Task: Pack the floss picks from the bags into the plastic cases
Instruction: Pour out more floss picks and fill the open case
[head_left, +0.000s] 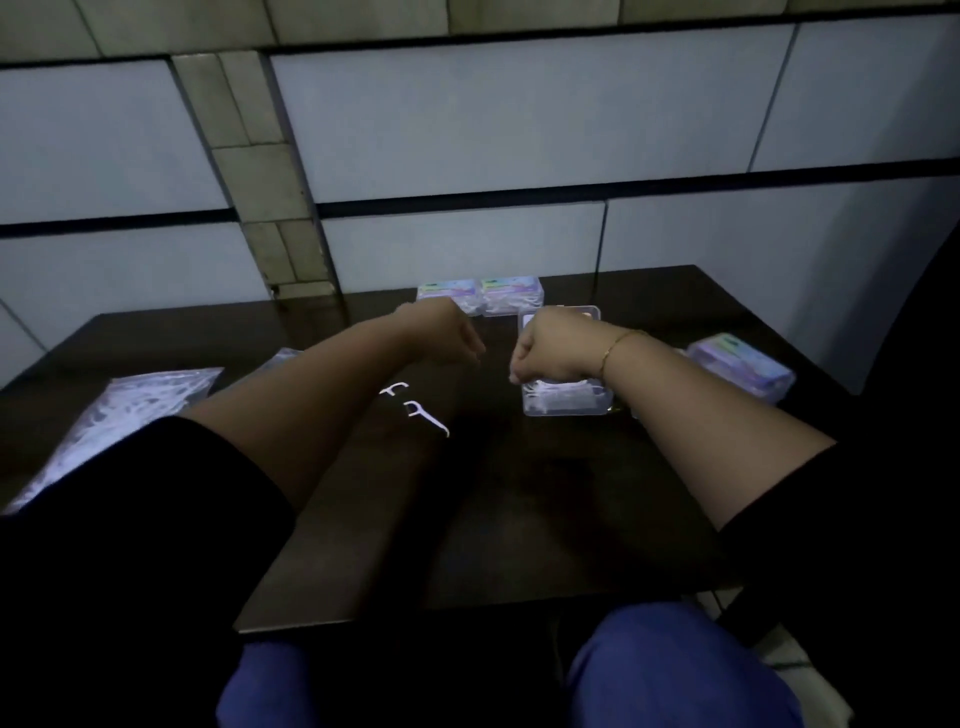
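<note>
An open clear plastic case with white floss picks inside sits right of the table's centre, its lid raised behind. My right hand hovers over the case's left edge, fingers curled into a fist, with a small white floss pick end showing at the fingertips. My left hand hangs just left of it, apart from it, its fingers bent down and hidden. Two loose floss picks lie on the dark table below my left wrist. A clear bag of floss picks lies at the left.
Two closed, labelled cases stand side by side at the table's back edge, and another closed case lies at the right. A second bag edge shows behind my left forearm. The dark table ends near my knees; a tiled wall rises behind.
</note>
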